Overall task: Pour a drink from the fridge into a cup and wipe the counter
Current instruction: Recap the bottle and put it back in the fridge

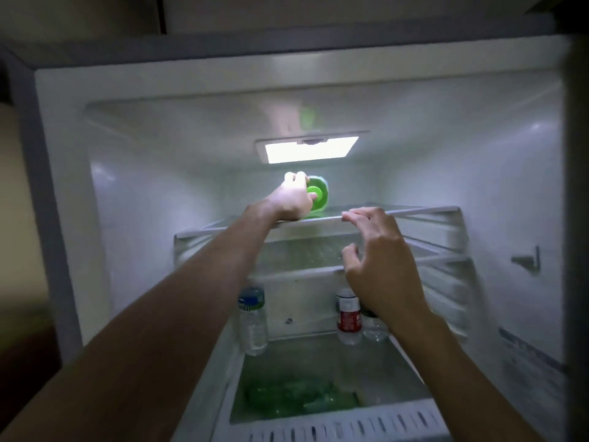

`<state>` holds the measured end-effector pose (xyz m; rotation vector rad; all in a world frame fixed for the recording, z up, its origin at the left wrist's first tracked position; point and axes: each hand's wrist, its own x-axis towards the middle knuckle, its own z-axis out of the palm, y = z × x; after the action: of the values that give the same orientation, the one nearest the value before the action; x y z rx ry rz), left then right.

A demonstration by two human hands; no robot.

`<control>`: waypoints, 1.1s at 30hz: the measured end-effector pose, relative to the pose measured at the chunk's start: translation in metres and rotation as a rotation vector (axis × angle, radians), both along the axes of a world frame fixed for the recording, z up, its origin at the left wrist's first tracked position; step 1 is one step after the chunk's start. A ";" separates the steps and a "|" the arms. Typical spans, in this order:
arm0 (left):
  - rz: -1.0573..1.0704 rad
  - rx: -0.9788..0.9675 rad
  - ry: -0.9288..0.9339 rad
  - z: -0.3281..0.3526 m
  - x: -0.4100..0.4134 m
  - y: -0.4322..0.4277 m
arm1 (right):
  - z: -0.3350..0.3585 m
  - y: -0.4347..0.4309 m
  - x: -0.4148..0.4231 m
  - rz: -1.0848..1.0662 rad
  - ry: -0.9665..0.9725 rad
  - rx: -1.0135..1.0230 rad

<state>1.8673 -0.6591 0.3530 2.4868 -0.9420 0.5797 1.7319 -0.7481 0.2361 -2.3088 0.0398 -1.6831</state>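
Observation:
I look into an open fridge. A drink container with a green cap (317,194) stands on the top glass shelf (414,212), under the fridge light. My left hand (294,197) reaches deep onto that shelf and wraps around the container at its cap end. My right hand (377,250) hovers in front of the shelf's front edge, fingers spread and curled, holding nothing. No cup or counter is in view.
On a lower shelf stand a clear water bottle (252,317) at left and a bottle with a red label (349,315) beside another bottle partly hidden by my right wrist. A crisper drawer (296,400) with green contents sits at the bottom. The lamp (310,149) glows above.

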 end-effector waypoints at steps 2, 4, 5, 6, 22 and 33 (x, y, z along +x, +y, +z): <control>-0.001 0.003 -0.008 0.000 0.001 0.000 | -0.002 0.000 0.000 -0.001 -0.007 0.004; 0.004 0.010 -0.030 0.001 0.000 0.004 | -0.002 0.000 0.000 0.008 -0.015 0.006; 0.009 0.011 -0.045 0.001 -0.001 0.006 | -0.002 -0.001 0.000 0.012 -0.016 0.002; 0.015 0.007 -0.064 0.001 -0.003 0.010 | -0.002 -0.001 0.000 0.018 -0.017 -0.002; -0.042 -0.059 -0.380 -0.060 -0.138 0.085 | -0.019 0.004 -0.010 -0.076 0.010 -0.111; -0.018 0.101 -0.062 -0.178 -0.185 0.121 | -0.068 0.045 -0.060 0.045 0.079 0.099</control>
<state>1.6820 -0.5381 0.1752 2.5594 -1.0403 0.6211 1.6716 -0.7035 0.1679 -2.2848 0.0846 -1.5332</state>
